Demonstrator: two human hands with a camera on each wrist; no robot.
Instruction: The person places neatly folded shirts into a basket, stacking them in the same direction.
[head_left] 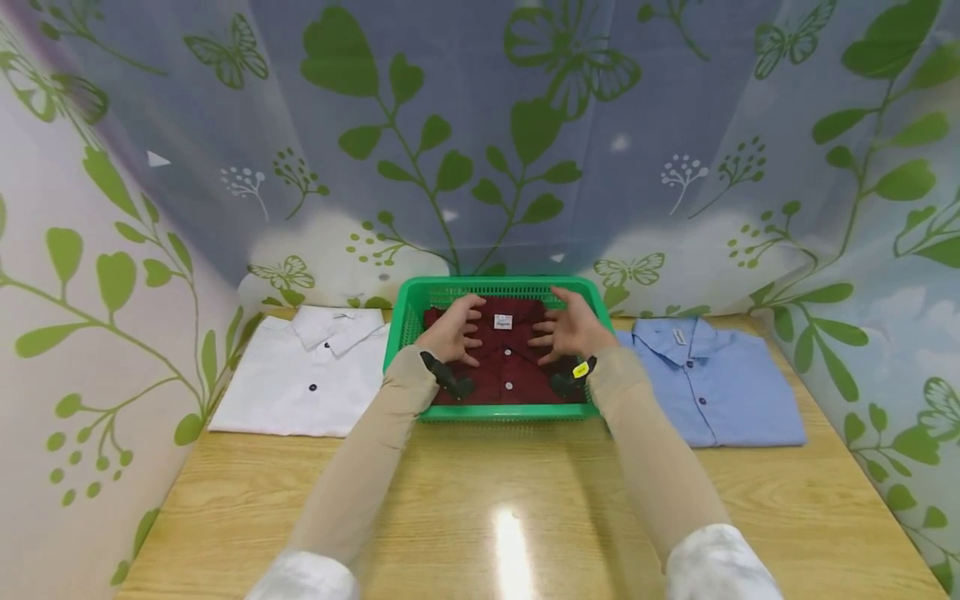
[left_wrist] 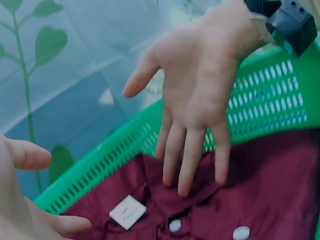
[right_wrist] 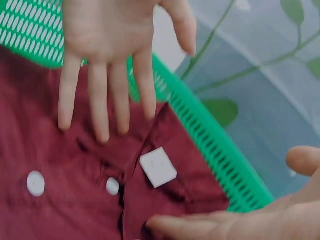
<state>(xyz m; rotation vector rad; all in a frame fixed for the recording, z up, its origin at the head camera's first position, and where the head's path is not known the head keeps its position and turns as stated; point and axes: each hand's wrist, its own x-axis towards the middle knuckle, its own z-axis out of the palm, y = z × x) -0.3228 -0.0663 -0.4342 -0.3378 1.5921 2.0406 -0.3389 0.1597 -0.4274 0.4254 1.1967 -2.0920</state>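
Head view shows the left hand [head_left: 452, 332] and right hand [head_left: 576, 325] empty, fingers spread over the maroon shirt [head_left: 487, 379] lying folded inside the green basket [head_left: 502, 412], whose raised walls presumably keep it contained.

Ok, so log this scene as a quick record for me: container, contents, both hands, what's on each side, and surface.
Container: green basket with slotted sides
Contents: folded maroon shirt, white label at its collar
Left hand: over the shirt, fingers spread, holding nothing
Right hand: over the shirt, fingers spread, holding nothing
Contact with shirt: cannot tell
Left of basket: folded white shirt, dark buttons
Right of basket: folded blue shirt, partly behind the right arm
Surface: wooden table
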